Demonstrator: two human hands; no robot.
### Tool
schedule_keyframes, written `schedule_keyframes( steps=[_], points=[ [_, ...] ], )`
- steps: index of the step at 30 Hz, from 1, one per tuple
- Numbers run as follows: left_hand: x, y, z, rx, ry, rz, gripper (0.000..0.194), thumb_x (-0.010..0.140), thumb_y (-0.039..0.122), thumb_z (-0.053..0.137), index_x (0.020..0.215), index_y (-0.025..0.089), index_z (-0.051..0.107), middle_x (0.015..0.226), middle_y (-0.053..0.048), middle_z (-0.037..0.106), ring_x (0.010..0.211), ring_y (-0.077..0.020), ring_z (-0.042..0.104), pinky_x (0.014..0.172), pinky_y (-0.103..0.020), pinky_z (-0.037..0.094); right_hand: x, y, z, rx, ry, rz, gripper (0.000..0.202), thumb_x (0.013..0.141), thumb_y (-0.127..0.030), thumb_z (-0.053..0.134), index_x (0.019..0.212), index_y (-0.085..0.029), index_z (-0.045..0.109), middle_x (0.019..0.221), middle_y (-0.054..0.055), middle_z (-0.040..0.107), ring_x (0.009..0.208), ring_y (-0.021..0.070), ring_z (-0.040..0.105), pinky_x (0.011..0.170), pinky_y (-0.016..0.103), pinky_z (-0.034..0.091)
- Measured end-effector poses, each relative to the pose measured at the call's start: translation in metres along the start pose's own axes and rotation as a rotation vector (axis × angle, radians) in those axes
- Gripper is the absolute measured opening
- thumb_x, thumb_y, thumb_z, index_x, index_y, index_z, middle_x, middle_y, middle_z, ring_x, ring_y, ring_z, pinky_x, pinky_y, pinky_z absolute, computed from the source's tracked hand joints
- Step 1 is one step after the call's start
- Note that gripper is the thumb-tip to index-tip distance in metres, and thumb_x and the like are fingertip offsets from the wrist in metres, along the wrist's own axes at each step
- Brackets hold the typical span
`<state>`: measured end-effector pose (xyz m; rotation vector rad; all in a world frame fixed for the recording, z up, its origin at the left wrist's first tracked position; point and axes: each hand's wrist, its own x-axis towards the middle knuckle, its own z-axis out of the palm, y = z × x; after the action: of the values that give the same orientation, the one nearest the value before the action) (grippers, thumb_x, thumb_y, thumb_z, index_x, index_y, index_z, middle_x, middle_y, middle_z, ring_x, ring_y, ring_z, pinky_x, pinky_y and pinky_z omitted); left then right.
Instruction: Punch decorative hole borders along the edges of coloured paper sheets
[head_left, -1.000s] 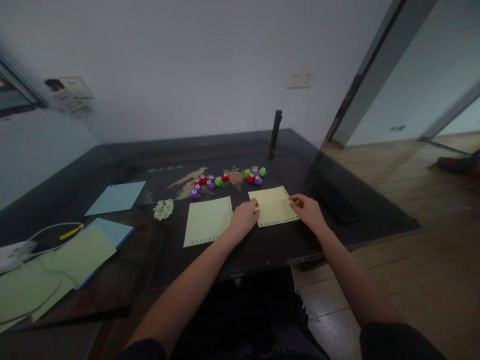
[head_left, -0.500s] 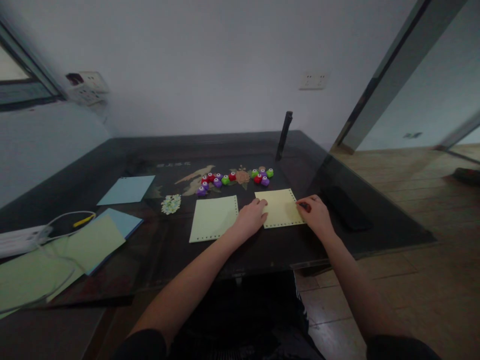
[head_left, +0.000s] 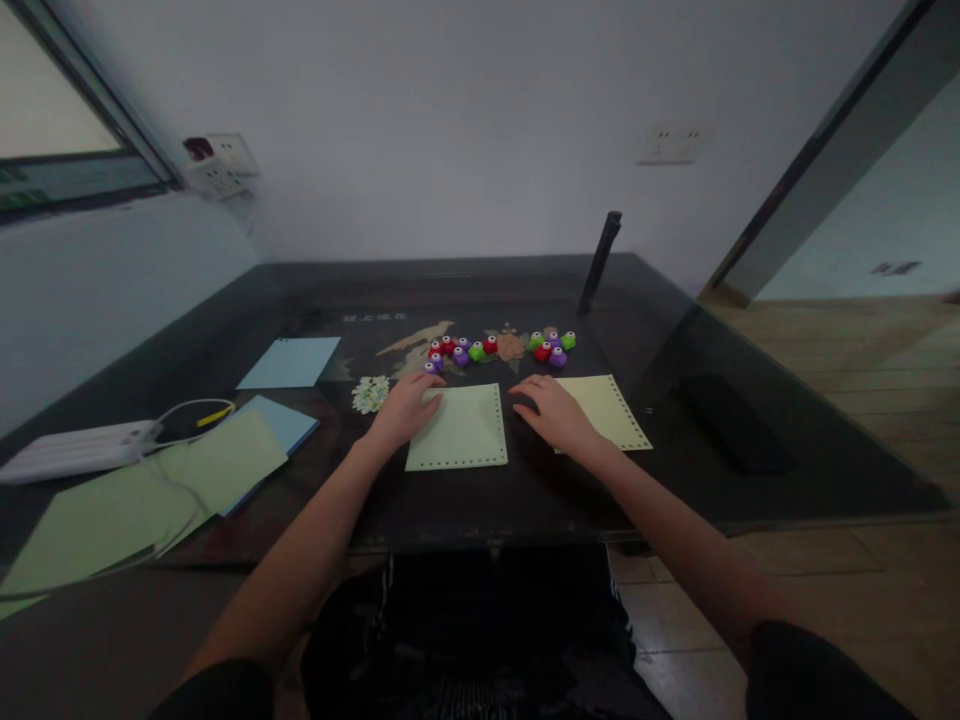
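Observation:
A pale green sheet point(head_left: 461, 430) with punched holes along its right and lower edges lies in front of me. My left hand point(head_left: 405, 408) rests on its upper left corner, fingers stretched and thumb apart, its fingertips close to a purple eyeball-like piece point(head_left: 430, 367). A pale yellow sheet point(head_left: 611, 410), punched along its right edge, lies to the right. My right hand point(head_left: 553, 410) is over that sheet's left part and covers it. Its fingers point left toward the gap between the sheets, thumb apart, and nothing shows in them.
Several red, purple and green eye-marked pieces point(head_left: 476, 351) lie behind the sheets, another cluster point(head_left: 553, 346) farther right. A black phone-like slab point(head_left: 739, 425) is at right, a dark upright stick point(head_left: 600, 262) behind. Blue paper point(head_left: 291, 362), green sheets point(head_left: 157, 490) and a white power strip point(head_left: 75, 447) occupy the left.
My left hand has moved left from between the sheets to the green sheet's far corner. My right hand has left the yellow sheet's right edge, moved left and opened from a pinch. The view has shifted.

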<state>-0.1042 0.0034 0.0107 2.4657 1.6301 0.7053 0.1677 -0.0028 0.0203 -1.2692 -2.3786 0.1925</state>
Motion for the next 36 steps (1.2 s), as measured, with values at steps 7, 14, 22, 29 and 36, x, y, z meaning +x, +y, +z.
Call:
schedule_keyframes(
  steps=[7, 14, 22, 29, 36],
  points=[
    [-0.004, -0.001, 0.006, 0.071, -0.115, 0.001, 0.043, 0.078, 0.038, 0.061, 0.116, 0.019, 0.056, 0.119, -0.01, 0.055, 0.111, -0.0246, 0.051, 0.097, -0.039, 0.04, 0.04, -0.023, 0.022, -0.25, -0.157, -0.011, 0.032, 0.086, -0.024, 0.054, 0.115, -0.012, 0.059, 0.116, 0.014, 0.059, 0.11, 0.0284, 0.046, 0.088, 0.038, 0.04],
    [-0.002, -0.008, 0.012, 0.106, -0.127, -0.024, 0.05, 0.076, 0.044, 0.062, 0.118, 0.018, 0.056, 0.119, -0.011, 0.056, 0.11, -0.0263, 0.051, 0.096, -0.04, 0.039, 0.038, -0.022, 0.031, -0.308, -0.148, -0.002, 0.03, 0.087, -0.023, 0.051, 0.114, -0.013, 0.06, 0.115, 0.014, 0.058, 0.108, 0.0291, 0.046, 0.084, 0.038, 0.042],
    [0.001, -0.011, 0.014, 0.094, -0.12, 0.001, 0.054, 0.075, 0.045, 0.063, 0.12, 0.016, 0.057, 0.118, -0.013, 0.055, 0.11, -0.0276, 0.05, 0.098, -0.042, 0.037, 0.038, -0.021, 0.033, -0.318, -0.125, -0.003, 0.028, 0.086, -0.022, 0.052, 0.111, -0.014, 0.061, 0.115, 0.014, 0.057, 0.106, 0.0288, 0.047, 0.081, 0.037, 0.043],
    [-0.001, -0.01, 0.012, 0.086, -0.119, 0.009, 0.052, 0.075, 0.044, 0.063, 0.118, 0.014, 0.057, 0.119, -0.014, 0.054, 0.111, -0.0275, 0.05, 0.098, -0.041, 0.036, 0.04, -0.022, 0.031, -0.292, -0.132, 0.018, 0.026, 0.085, -0.019, 0.052, 0.109, -0.014, 0.061, 0.111, 0.014, 0.058, 0.106, 0.0286, 0.048, 0.084, 0.038, 0.042],
    [-0.001, -0.004, 0.007, 0.064, -0.119, -0.022, 0.047, 0.074, 0.039, 0.066, 0.114, 0.017, 0.055, 0.118, -0.012, 0.055, 0.112, -0.0271, 0.05, 0.099, -0.041, 0.036, 0.041, -0.019, 0.031, -0.178, -0.03, 0.018, 0.02, 0.081, -0.015, 0.053, 0.1, -0.016, 0.06, 0.105, 0.012, 0.059, 0.102, 0.0253, 0.05, 0.084, 0.034, 0.039]
  ],
)
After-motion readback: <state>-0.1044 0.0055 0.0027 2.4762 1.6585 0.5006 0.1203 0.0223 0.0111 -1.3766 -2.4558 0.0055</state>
